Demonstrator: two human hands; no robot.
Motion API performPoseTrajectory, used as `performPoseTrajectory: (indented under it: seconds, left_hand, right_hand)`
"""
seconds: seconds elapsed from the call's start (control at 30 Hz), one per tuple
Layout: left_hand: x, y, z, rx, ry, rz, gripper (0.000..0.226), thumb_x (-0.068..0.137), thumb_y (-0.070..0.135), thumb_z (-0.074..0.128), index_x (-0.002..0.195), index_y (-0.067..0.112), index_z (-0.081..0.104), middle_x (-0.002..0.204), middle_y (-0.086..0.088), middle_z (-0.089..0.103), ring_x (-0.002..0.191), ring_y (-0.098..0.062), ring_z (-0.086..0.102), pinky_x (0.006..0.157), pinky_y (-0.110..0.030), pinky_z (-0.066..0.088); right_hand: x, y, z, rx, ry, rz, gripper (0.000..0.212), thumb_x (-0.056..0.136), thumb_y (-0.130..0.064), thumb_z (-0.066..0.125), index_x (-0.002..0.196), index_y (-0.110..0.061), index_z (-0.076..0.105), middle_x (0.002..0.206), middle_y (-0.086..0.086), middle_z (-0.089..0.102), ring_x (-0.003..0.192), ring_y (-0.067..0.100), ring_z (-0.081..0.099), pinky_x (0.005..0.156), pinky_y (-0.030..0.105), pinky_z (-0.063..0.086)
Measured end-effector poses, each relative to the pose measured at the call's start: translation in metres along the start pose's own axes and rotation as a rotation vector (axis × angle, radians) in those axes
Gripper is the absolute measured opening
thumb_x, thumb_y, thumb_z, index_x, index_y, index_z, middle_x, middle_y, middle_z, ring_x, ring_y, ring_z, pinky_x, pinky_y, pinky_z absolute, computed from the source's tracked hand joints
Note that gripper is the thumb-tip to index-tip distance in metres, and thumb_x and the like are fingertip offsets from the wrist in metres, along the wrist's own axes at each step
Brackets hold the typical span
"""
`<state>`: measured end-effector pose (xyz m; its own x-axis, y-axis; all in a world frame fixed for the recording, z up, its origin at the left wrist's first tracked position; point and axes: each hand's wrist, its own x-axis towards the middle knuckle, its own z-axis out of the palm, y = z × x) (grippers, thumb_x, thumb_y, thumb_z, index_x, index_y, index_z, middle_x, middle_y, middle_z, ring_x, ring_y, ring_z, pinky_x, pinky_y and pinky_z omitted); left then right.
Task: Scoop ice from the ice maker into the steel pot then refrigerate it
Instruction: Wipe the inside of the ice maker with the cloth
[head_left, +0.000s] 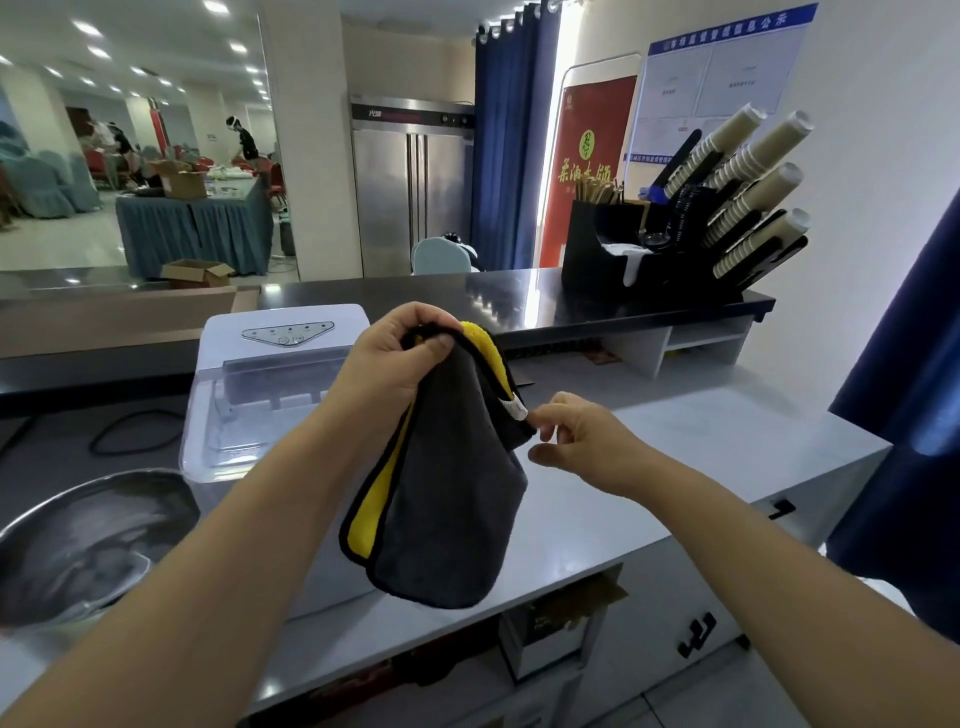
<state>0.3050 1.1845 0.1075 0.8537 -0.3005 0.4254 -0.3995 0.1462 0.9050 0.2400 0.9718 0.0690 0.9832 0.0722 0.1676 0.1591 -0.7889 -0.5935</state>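
Presently the left hand (395, 358) pinches a grey-and-yellow microfibre cloth (447, 509) before the ice maker (280, 338), while the right hand (582, 441), fingers loosely curled, sits at its tagged corner, hold undeterminable.

The steel pot (88, 540) sits left of the ice maker (270, 395) on the counter (675, 467), cup rack (727, 208) behind.

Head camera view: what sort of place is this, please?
Probably a drinks service counter beside a banquet or dining hall. An ice maker and a rack of stacked paper cups stand at it, a tall steel refrigerator stands behind, and skirted tables show in the room beyond.
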Motion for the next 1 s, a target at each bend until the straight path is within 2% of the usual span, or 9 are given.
performPoseTrajectory:
  seconds: [0.1,0.2,0.27,0.33,0.43,0.6,0.77,0.87,1.0]
  left_hand:
    - [-0.001,-0.004,-0.001,-0.026,0.015,-0.026,0.037,0.089,-0.001,0.056,0.073,0.029,0.069,0.083,0.001,0.063,0.085,-0.016,0.057,0.085,-0.032,0.048]
    - [-0.001,-0.010,-0.006,0.029,0.029,-0.070,0.028,0.091,-0.001,0.055,0.078,0.022,0.063,0.079,-0.001,0.057,0.075,-0.012,0.053,0.070,-0.020,0.048]
    - [-0.002,-0.014,-0.008,0.085,-0.001,-0.098,0.025,0.092,0.000,0.055,0.080,0.022,0.062,0.078,-0.003,0.054,0.074,-0.011,0.051,0.068,-0.020,0.045]
    - [-0.004,-0.014,-0.006,0.122,-0.019,-0.108,0.023,0.093,0.001,0.052,0.082,0.021,0.059,0.072,0.001,0.049,0.064,-0.003,0.047,0.059,-0.011,0.040]
    - [-0.002,-0.013,-0.002,0.204,-0.022,-0.084,0.022,0.094,0.001,0.050,0.083,0.019,0.055,0.067,0.004,0.046,0.048,0.005,0.044,0.048,-0.005,0.034]
    - [0.005,-0.021,-0.001,0.384,-0.044,-0.068,0.022,0.094,0.008,0.052,0.081,0.026,0.052,0.069,0.005,0.047,0.058,-0.006,0.039,0.053,-0.009,0.034]
    - [0.012,-0.021,-0.007,0.277,-0.123,-0.077,0.024,0.090,0.002,0.057,0.081,0.025,0.057,0.073,0.001,0.055,0.066,-0.011,0.047,0.066,-0.026,0.041]
    - [0.017,-0.024,-0.013,0.258,-0.211,-0.088,0.023,0.089,0.000,0.058,0.088,0.024,0.057,0.077,0.003,0.057,0.064,-0.008,0.047,0.062,-0.019,0.041]
    - [0.015,-0.036,-0.013,0.355,-0.348,-0.154,0.026,0.091,0.000,0.055,0.102,0.024,0.058,0.085,0.003,0.058,0.066,-0.005,0.052,0.060,-0.013,0.045]
  right_hand:
    - [0.002,0.003,-0.013,0.002,0.038,0.025,0.023,0.082,-0.011,0.071,0.077,-0.031,0.061,0.082,-0.005,0.055,0.065,0.006,0.049,0.066,0.022,0.042]
    - [-0.003,0.000,-0.043,0.215,0.074,0.064,0.012,0.085,0.000,0.064,0.083,-0.011,0.061,0.076,0.000,0.062,0.065,0.000,0.058,0.068,0.015,0.047]
    - [-0.008,-0.003,-0.061,0.438,0.094,0.063,0.007,0.086,0.003,0.061,0.088,-0.004,0.062,0.086,0.010,0.068,0.077,0.010,0.065,0.079,0.021,0.054]
    - [-0.012,-0.008,-0.071,0.532,0.098,0.035,0.009,0.086,0.003,0.060,0.087,-0.005,0.063,0.092,0.012,0.068,0.083,0.017,0.066,0.083,0.029,0.056]
    - [-0.014,-0.016,-0.075,0.544,0.082,-0.001,0.014,0.086,0.004,0.060,0.084,-0.010,0.056,0.087,0.014,0.066,0.081,0.018,0.066,0.076,0.027,0.058]
    - [-0.010,-0.017,-0.076,0.372,0.181,-0.007,0.011,0.084,0.005,0.063,0.088,-0.003,0.056,0.087,0.026,0.065,0.081,0.022,0.065,0.076,0.029,0.057]
    - [0.001,-0.012,-0.079,0.359,0.271,-0.033,0.018,0.081,0.010,0.064,0.094,0.001,0.056,0.080,0.006,0.065,0.074,0.009,0.064,0.074,0.021,0.056]
    - [0.007,-0.007,-0.078,0.436,0.254,0.045,0.033,0.080,0.013,0.063,0.104,-0.009,0.058,0.082,0.005,0.068,0.076,0.007,0.068,0.069,0.016,0.053]
    - [0.014,0.007,-0.065,0.409,0.171,0.178,0.044,0.079,0.013,0.064,0.113,-0.016,0.063,0.093,0.008,0.073,0.088,0.014,0.070,0.076,0.019,0.055]
